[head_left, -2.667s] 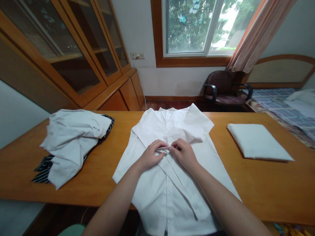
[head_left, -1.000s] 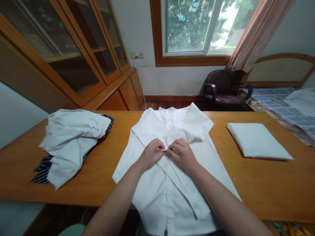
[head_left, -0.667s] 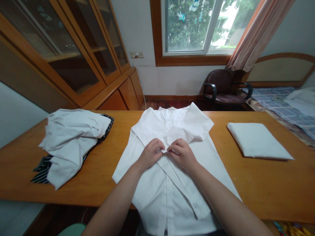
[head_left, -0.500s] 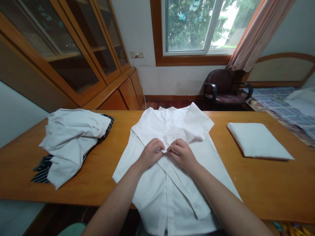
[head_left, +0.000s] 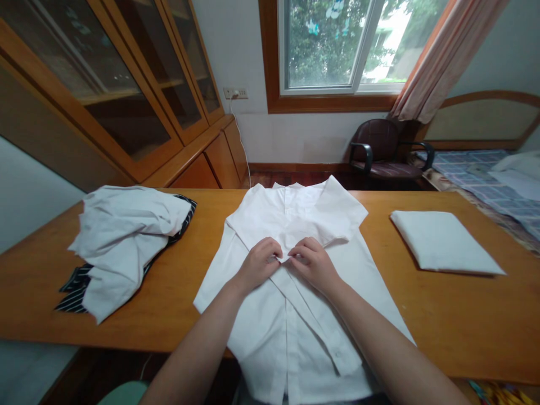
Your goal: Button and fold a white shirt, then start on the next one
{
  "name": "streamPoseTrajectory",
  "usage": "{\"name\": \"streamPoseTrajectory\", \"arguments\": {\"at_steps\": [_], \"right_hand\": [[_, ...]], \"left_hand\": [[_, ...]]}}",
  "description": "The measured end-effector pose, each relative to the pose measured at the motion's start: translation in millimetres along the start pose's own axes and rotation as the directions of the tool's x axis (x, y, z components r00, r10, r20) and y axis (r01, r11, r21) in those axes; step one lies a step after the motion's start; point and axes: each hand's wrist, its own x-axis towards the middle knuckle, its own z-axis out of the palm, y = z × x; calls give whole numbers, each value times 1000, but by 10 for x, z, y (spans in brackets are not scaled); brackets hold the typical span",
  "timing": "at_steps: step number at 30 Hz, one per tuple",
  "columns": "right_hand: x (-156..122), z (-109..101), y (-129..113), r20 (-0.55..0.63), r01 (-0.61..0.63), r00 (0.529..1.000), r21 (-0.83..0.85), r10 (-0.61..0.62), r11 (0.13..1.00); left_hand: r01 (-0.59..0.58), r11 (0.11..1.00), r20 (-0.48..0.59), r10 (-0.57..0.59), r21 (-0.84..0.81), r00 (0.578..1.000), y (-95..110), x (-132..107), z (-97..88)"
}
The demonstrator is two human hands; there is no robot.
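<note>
A white button-up shirt (head_left: 270,332) lies spread on the wooden table (head_left: 447,315), its lower hem hanging over the near edge. The sleeves are laid across the shirt's front, one running down toward the lower right with its cuff near the hem. My left hand (head_left: 262,261) and my right hand (head_left: 314,263) meet at the middle of the shirt. Each one pinches the white cloth between thumb and fingers, with a short stretch of fabric between the fingertips. The exact fold under the fingers is partly hidden.
To the left lies a crumpled white garment (head_left: 126,225) over a black striped cloth (head_left: 73,301). A flat folded white cloth (head_left: 445,242) rests on the right. Beyond the table stand an armchair (head_left: 379,146), a bed (head_left: 481,174) and a glass-door cabinet (head_left: 126,129).
Hardly anything differs. My right hand's fingertips have shifted very slightly to the right along the cloth, while my left hand keeps its pinch in place.
</note>
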Motion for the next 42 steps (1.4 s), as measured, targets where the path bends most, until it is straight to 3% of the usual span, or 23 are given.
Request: {"name": "streamPoseTrajectory", "arguments": {"at_steps": [14, 25, 36, 42], "right_hand": [[-11, -14, 3, -30, 18, 999, -22, -19, 1000], [3, -26, -38, -21, 33, 999, -4, -33, 999], [-2, -50, 6, -22, -2, 1000, -19, 2, 1000], [6, -44, 30, -21, 21, 1000, -27, -22, 999]], "left_hand": [[84, 996, 1, -84, -8, 996, 25, 28, 2], [49, 999, -47, -48, 13, 998, 38, 29, -12], [118, 993, 38, -117, -30, 992, 45, 27, -26], [107, 994, 10, -106, -30, 994, 54, 39, -21]]}}
